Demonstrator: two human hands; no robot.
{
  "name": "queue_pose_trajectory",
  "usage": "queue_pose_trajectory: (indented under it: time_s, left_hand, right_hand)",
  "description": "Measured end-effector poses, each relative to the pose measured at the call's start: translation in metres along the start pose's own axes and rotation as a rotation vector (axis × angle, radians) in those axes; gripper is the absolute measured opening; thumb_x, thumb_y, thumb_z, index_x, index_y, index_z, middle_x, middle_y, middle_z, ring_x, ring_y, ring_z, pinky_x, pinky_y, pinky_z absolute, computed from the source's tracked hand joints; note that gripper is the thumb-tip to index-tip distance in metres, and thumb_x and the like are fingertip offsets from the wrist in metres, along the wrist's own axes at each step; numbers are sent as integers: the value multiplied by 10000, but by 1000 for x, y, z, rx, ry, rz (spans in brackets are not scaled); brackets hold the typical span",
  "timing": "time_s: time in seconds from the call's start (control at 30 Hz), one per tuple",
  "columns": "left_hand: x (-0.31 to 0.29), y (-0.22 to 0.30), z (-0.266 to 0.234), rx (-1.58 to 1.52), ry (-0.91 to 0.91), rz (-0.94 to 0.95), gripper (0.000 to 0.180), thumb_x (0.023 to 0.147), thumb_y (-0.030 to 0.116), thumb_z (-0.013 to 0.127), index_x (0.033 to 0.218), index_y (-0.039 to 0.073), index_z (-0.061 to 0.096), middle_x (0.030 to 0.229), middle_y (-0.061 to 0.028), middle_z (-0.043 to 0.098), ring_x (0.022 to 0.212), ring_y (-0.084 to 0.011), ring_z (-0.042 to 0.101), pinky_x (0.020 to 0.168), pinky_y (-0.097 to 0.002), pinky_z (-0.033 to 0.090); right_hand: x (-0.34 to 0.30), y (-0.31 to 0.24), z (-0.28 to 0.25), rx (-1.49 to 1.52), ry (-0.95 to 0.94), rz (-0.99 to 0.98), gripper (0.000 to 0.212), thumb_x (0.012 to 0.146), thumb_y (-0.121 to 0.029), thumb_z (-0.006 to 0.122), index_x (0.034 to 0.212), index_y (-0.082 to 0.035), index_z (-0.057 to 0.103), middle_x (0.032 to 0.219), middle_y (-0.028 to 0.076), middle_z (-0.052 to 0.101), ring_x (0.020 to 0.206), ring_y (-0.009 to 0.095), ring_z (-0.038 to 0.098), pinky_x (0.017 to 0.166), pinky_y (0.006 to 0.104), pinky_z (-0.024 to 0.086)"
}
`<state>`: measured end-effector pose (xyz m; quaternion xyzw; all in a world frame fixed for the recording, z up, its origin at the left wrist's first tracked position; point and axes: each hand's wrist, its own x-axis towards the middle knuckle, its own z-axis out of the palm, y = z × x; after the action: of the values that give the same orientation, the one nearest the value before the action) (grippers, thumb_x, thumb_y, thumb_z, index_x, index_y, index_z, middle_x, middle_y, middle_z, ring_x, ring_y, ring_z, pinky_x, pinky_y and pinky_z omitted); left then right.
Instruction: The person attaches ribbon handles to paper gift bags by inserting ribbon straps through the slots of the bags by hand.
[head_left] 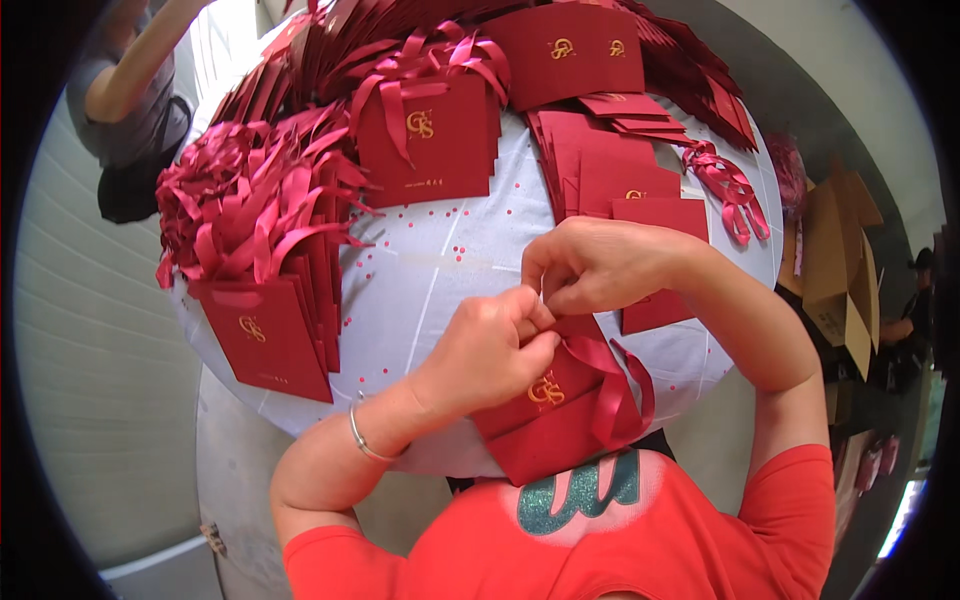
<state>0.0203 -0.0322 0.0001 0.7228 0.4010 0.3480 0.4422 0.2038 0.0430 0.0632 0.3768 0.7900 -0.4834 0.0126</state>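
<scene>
A dark red paper gift bag (522, 428) with a gold emblem lies flat at the table's near edge, against my front. My left hand (490, 350) is closed in a pinch at the bag's upper edge. Right beside it, my right hand (605, 265) has its fingers bent and pinched together, the fingertips meeting the left ones. What sits between the right fingertips is too small to make out. A pink-red satin ribbon (612, 400) runs from beside the left fingers and loops down over the bag's right side.
Flat red bags (660, 225) lie beyond my right arm, near loose ribbons (728, 190). Stacked bags with ribbon handles (265, 325) stand at left and far middle (425, 150). Small red dots dot the white tablecloth (400, 300). Another person (130, 110) stands far left; cardboard boxes (840, 265) are at right.
</scene>
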Motion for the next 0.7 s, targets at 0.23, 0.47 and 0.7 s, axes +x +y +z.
queue_pose_trajectory:
  time_s: [0.23, 0.47, 0.7]
  left_hand:
    - [-10, 12, 7, 88, 67, 180, 172, 784, 22, 731, 847, 16, 571, 541, -47, 571, 503, -31, 493, 473, -237, 396]
    - [-10, 12, 4, 177, 86, 284, 226, 763, -1, 743, 862, 46, 546, 565, -47, 597, 497, -48, 517, 469, -229, 394]
    - [-9, 9, 5, 34, 22, 197, 215, 776, -11, 717, 843, 50, 522, 520, -13, 552, 484, -16, 435, 451, -223, 348]
  right_hand:
    - [25, 21, -3, 376, -562, 61, 340, 805, -36, 665, 1133, 22, 597, 805, -19, 651, 642, 73, 530, 534, 220, 386]
    - [20, 23, 7, 517, -476, 211, 234, 750, -15, 699, 963, -10, 604, 713, -33, 569, 563, 50, 431, 482, 211, 291]
    - [32, 32, 6, 650, 330, 134, 278, 729, -13, 739, 959, -14, 584, 739, 52, 621, 524, 92, 505, 448, 239, 346]
